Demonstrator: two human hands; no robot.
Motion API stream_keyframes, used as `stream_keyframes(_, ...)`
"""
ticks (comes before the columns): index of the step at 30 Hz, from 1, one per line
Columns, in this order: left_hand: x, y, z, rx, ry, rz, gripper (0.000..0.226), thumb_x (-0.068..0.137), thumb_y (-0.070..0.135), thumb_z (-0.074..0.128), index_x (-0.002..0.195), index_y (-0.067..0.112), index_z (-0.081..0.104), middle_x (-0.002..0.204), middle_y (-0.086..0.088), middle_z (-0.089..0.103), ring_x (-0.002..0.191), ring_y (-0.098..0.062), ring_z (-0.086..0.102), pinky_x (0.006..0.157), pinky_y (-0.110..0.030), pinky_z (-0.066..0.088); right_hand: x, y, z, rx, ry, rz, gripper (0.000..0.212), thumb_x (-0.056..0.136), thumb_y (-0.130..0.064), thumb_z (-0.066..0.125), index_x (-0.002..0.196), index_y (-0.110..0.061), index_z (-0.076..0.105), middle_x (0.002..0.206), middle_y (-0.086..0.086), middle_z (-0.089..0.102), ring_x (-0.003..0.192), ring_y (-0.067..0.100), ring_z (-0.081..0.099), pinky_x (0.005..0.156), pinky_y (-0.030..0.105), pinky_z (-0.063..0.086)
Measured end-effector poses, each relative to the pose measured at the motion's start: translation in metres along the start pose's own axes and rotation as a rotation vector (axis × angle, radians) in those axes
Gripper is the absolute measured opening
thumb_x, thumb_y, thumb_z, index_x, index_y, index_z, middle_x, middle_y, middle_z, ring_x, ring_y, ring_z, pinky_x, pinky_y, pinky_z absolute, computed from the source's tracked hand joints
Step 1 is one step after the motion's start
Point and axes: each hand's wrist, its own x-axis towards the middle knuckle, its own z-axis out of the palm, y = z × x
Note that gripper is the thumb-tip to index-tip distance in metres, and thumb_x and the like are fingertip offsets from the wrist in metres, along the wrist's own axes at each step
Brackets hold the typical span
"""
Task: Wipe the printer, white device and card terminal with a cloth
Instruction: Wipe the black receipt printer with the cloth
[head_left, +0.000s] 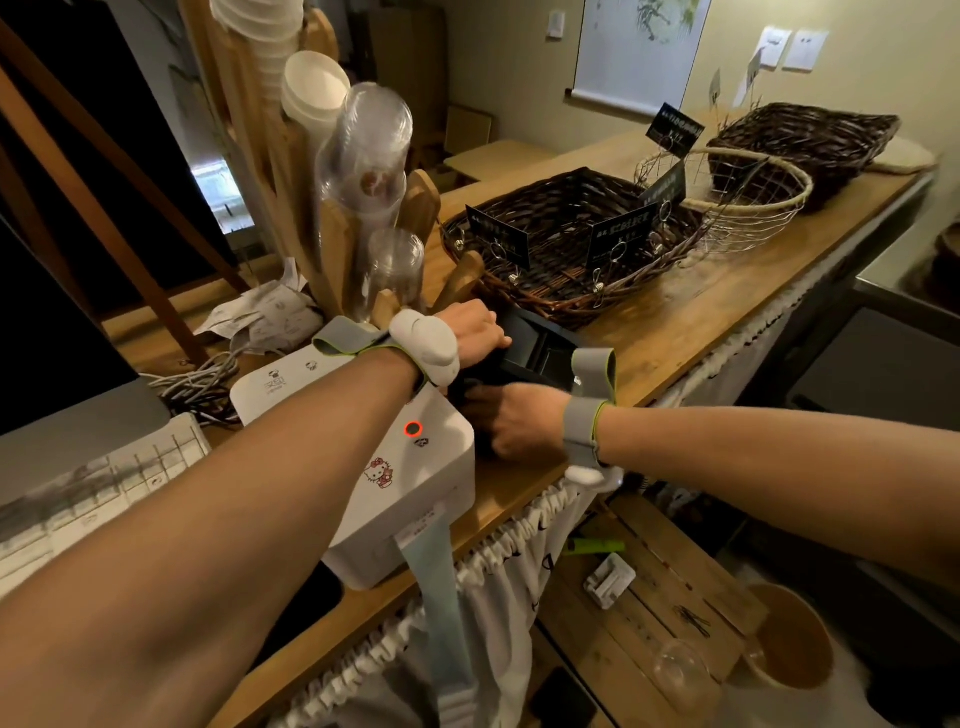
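Observation:
A black card terminal (540, 345) stands tilted on the wooden counter (727, 312), just past a white device (395, 499) with a red light and a cartoon cat sticker. My left hand (478, 332) lies over the terminal's top left, its fingers curled over the edge and holding it. My right hand (519, 426) is at the terminal's near side, gripping a dark cloth (467, 400) against it. The cloth is mostly hidden by the hand and the shadow. A pale paper strip (436, 582) hangs from the white device's front.
A dark wicker basket (561, 291) with clipped black signs sits right behind the terminal, and a wire basket (748, 208) stands further right. A wooden rack of plastic cups (363, 171) rises at the left. Cables (202, 384) and a keyboard (78, 493) lie near left.

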Motion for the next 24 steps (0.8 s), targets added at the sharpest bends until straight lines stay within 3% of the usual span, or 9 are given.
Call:
stream_keyframes(2,0.0,-0.002,-0.001,-0.001,0.024,-0.007,0.035,0.098,0.023,0.05,0.096,-0.007,0.067,0.125,-0.019,0.061,0.121,-0.034,0.054,0.096,-0.035,0.04,-0.003,0.01,0.003,0.023,0.179,0.097,0.042,0.097,-0.01,0.029,0.131,-0.005,0.053,0.146,0.018,0.041,0.141,0.036,0.023,0.119,0.048,0.01)
stream_keyframes(4,-0.002,-0.001,-0.001,-0.003,0.025,-0.011,0.034,0.098,0.023,0.05,0.083,-0.003,0.066,0.12,-0.021,0.063,0.116,-0.034,0.057,0.09,-0.034,0.041,-0.002,0.006,0.006,-0.019,0.16,0.093,0.04,0.096,-0.01,0.035,0.129,-0.004,0.055,0.145,0.02,0.043,0.141,0.038,0.025,0.118,0.05,0.01)
stream_keyframes(7,-0.001,0.0,0.0,-0.013,0.018,-0.009,0.034,0.098,0.023,0.051,0.099,-0.006,0.068,0.134,-0.018,0.057,0.12,-0.031,0.055,0.097,-0.037,0.041,-0.021,0.0,0.017,-0.017,0.164,-0.027,0.032,0.092,-0.011,0.046,0.119,-0.008,0.065,0.138,0.014,0.054,0.137,0.032,0.039,0.119,0.045,0.016)
stream_keyframes(9,-0.002,-0.001,0.0,0.003,0.029,-0.009,0.036,0.099,0.022,0.047,0.105,-0.008,0.067,0.113,-0.02,0.065,0.113,-0.035,0.058,0.091,-0.038,0.043,-0.036,0.01,0.022,0.057,0.357,0.007,0.027,0.091,-0.014,0.052,0.112,-0.01,0.069,0.132,0.012,0.059,0.13,0.029,0.048,0.116,0.044,0.027)
stream_keyframes(11,-0.004,-0.001,0.0,0.011,0.039,-0.005,0.036,0.1,0.021,0.046,0.098,-0.009,0.066,0.097,-0.02,0.065,0.109,-0.04,0.058,0.09,-0.04,0.043,-0.041,0.01,0.025,0.063,0.365,0.036,0.027,0.091,-0.014,0.051,0.11,-0.009,0.07,0.132,0.015,0.059,0.129,0.031,0.049,0.115,0.045,0.027)
stream_keyframes(14,-0.006,0.002,0.001,0.037,0.029,0.001,0.037,0.099,0.024,0.048,0.096,-0.009,0.065,0.133,-0.021,0.056,0.116,-0.037,0.055,0.099,-0.04,0.041,-0.045,0.001,0.029,0.071,0.253,-0.059,0.034,0.092,-0.01,0.042,0.115,-0.007,0.066,0.136,0.015,0.055,0.134,0.03,0.042,0.118,0.043,0.012)
stream_keyframes(17,-0.009,0.003,0.003,0.056,0.044,0.001,0.041,0.103,0.023,0.04,0.121,-0.008,0.06,0.138,-0.022,0.051,0.126,-0.035,0.048,0.101,-0.035,0.036,-0.047,0.001,0.027,0.086,0.377,0.074,0.03,0.091,-0.013,0.049,0.115,-0.009,0.067,0.134,0.013,0.057,0.131,0.029,0.047,0.116,0.044,0.021)
stream_keyframes(21,-0.008,0.003,0.001,0.101,0.011,0.031,0.042,0.101,0.026,0.045,0.113,-0.011,0.062,0.145,-0.021,0.045,0.127,-0.034,0.049,0.106,-0.041,0.038,-0.047,-0.009,0.031,0.101,0.192,0.021,0.036,0.093,-0.009,0.04,0.124,-0.007,0.06,0.143,0.014,0.047,0.14,0.03,0.032,0.119,0.042,0.001)
stream_keyframes(24,-0.008,0.0,0.0,0.099,0.015,0.034,0.043,0.1,0.027,0.046,0.11,-0.013,0.061,0.144,-0.021,0.046,0.126,-0.036,0.05,0.105,-0.041,0.038,-0.062,-0.004,0.034,0.106,0.36,0.082,0.029,0.086,-0.012,0.057,0.113,-0.008,0.068,0.135,0.014,0.056,0.131,0.029,0.047,0.115,0.046,0.02)
